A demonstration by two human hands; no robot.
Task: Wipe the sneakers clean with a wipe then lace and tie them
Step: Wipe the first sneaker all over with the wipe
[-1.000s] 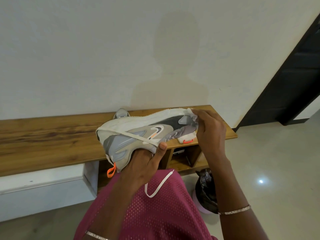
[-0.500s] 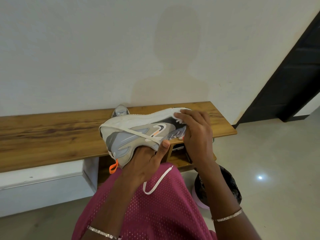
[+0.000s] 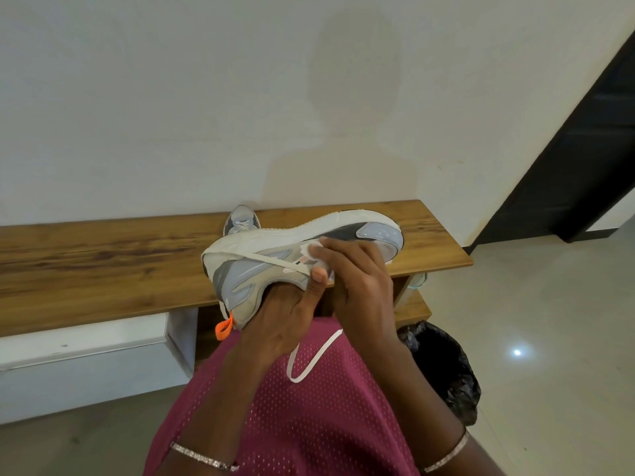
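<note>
- The person is holding a grey and white sneaker (image 3: 271, 269) in the air over the front edge of the wooden counter (image 3: 103, 262), with its white sole turned up towards the wall, its toe pointing right and its heel pointing left.
- The left hand (image 3: 278, 321) is gripping the sneaker from underneath, and its thumb (image 3: 318, 280) is pressing on the side panel over a strand of the lace (image 3: 309, 359).
- The right hand (image 3: 357, 280) is pressing a white wipe (image 3: 311, 250) against the sneaker's side near the logo, with its fingers (image 3: 347, 249) curling over the wipe and hiding most of it.
- The lace is crossing the heel end of the sneaker diagonally, and its loose end is hanging in a loop over the maroon mesh garment (image 3: 292, 424).
- An orange loop (image 3: 223, 329) is dangling from the sneaker's heel.
- A second sneaker (image 3: 242, 219) is resting on the counter behind the held one, close to the wall; only part of it is showing.
- A bin lined with a black bag (image 3: 443, 365) is standing on the floor to the right, near the counter's lower shelf (image 3: 412, 309).
- A thin bracelet is showing on each wrist.
</note>
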